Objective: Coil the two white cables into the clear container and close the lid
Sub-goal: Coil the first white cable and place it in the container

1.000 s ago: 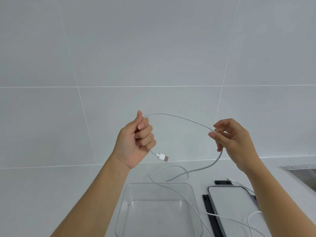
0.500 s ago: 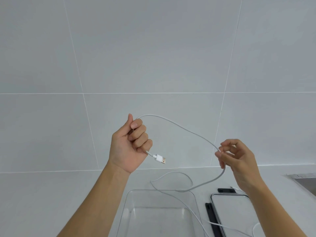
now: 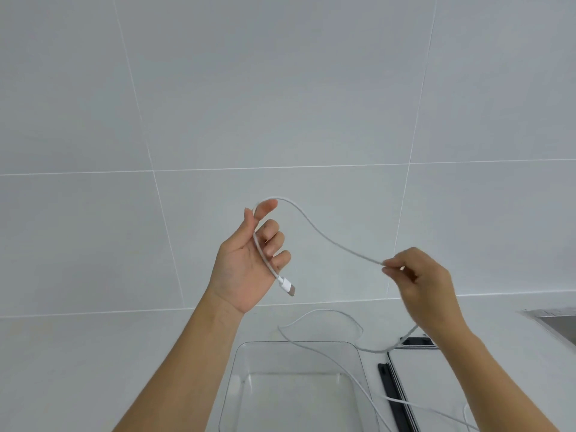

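My left hand (image 3: 249, 260) is raised with the palm half open; a white cable (image 3: 327, 238) runs across the palm, hooked between thumb and forefinger, its USB plug (image 3: 287, 287) hanging below the fingers. The cable arcs right to my right hand (image 3: 417, 282), which pinches it between thumb and fingertips. From there it drops, loops over the counter and trails across the clear container (image 3: 246, 363) below. The container's lid (image 3: 417, 388), clear with black clips, lies flat to its right. A white cable end (image 3: 414, 405) lies on the lid; whether it is the second cable I cannot tell.
A white counter (image 3: 93, 369) meets a white tiled wall (image 3: 280, 88) behind. The corner of a metal sink (image 3: 554, 322) shows at the far right edge.
My left hand has loosened from a fist to a half-open palm with the cable across it. My right hand has shifted its pinch along the cable, and the arc between the hands sags lower.
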{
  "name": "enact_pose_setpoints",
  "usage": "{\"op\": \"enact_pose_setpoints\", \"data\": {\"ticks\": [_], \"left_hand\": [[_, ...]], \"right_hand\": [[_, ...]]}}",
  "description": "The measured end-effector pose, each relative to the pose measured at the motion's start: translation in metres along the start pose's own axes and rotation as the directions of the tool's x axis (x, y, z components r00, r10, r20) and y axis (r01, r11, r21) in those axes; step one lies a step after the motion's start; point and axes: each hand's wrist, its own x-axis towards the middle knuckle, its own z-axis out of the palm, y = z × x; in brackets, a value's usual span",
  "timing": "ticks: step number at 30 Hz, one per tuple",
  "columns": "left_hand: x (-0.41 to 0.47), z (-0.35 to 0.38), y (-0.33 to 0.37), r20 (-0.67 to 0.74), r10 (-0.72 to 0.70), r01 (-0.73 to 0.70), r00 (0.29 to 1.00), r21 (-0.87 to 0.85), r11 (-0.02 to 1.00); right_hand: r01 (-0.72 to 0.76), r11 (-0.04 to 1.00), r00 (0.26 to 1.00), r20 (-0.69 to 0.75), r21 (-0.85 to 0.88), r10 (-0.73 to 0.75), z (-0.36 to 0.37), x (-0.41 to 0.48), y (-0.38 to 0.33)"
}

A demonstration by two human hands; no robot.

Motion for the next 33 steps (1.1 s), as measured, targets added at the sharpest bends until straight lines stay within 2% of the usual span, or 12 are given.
{"op": "enact_pose_setpoints", "data": {"ticks": [2, 4, 9, 14, 18, 22, 27, 30, 33], "left_hand": [[0.001, -0.004, -0.001, -0.023, -0.013, 0.015, 1.000, 0.097, 0.995], [0.001, -0.006, -0.003, -0.039, -0.022, 0.028, 0.999, 0.173, 0.985], [0.000, -0.005, -0.011, -0.088, -0.041, 0.070, 0.995, 0.352, 0.934], [-0.003, 0.002, -0.024, -0.074, -0.131, 0.149, 0.989, 0.601, 0.785], [-0.006, 0.010, -0.034, -0.023, -0.209, 0.172, 0.978, 0.662, 0.729], [-0.006, 0.014, -0.041, -0.008, -0.263, 0.195, 0.965, 0.693, 0.694], [-0.005, 0.013, -0.038, -0.001, -0.338, 0.277, 0.941, 0.575, 0.770], [-0.005, 0.010, -0.031, -0.019, -0.328, 0.292, 0.944, 0.509, 0.810], [-0.003, 0.005, -0.020, -0.060, -0.288, 0.291, 0.956, 0.333, 0.897]], "right_hand": [[0.179, 0.963, 0.980, 0.116, -0.202, -0.158, 0.005, -0.002, -0.011], [0.305, 0.911, 0.943, 0.223, -0.278, -0.247, 0.007, -0.002, -0.022], [0.490, 0.849, 0.828, 0.410, -0.199, -0.382, 0.011, -0.002, -0.052], [0.518, 0.844, 0.796, 0.439, -0.138, -0.417, 0.012, 0.002, -0.071], [0.503, 0.857, 0.816, 0.389, -0.115, -0.427, 0.013, 0.004, -0.077], [0.432, 0.895, 0.881, 0.265, -0.113, -0.392, 0.016, 0.005, -0.075], [0.236, 0.969, 0.965, 0.134, -0.070, -0.225, 0.015, 0.011, -0.063], [0.150, 0.988, 0.974, 0.169, 0.033, -0.154, 0.010, 0.013, -0.052], [0.004, 0.979, 0.982, 0.186, 0.204, -0.042, 0.002, 0.016, -0.041]]}}
